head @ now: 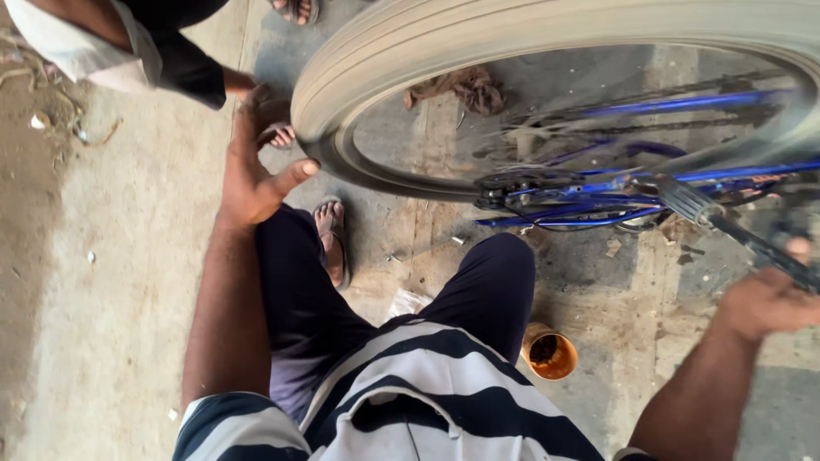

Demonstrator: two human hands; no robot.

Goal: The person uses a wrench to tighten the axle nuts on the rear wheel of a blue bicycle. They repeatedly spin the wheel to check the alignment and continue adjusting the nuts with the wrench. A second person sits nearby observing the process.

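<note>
Head view, looking down: the left hand (256, 171) is spread wide, fingers apart and thumb out, at the edge of the grey tyre (410, 51) of a bicycle wheel (478, 111) whose spokes are blurred. The right hand (769, 299) is closed around the black pedal crank (752, 243) (one fingertip shows above the bar), at the right edge of the view. The blue bicycle frame (615, 175) and its chainring (521, 183) lie between the two hands, beyond the person's knees in dark trousers (487, 290). A small orange tin (549, 353) with dark contents stands on the concrete floor (128, 282) just beside the right knee. A brown rag (465, 87) lies on the floor behind the wheel. Another person's sandalled foot (295, 8) and sleeve (94, 51) appear at the top left
</note>
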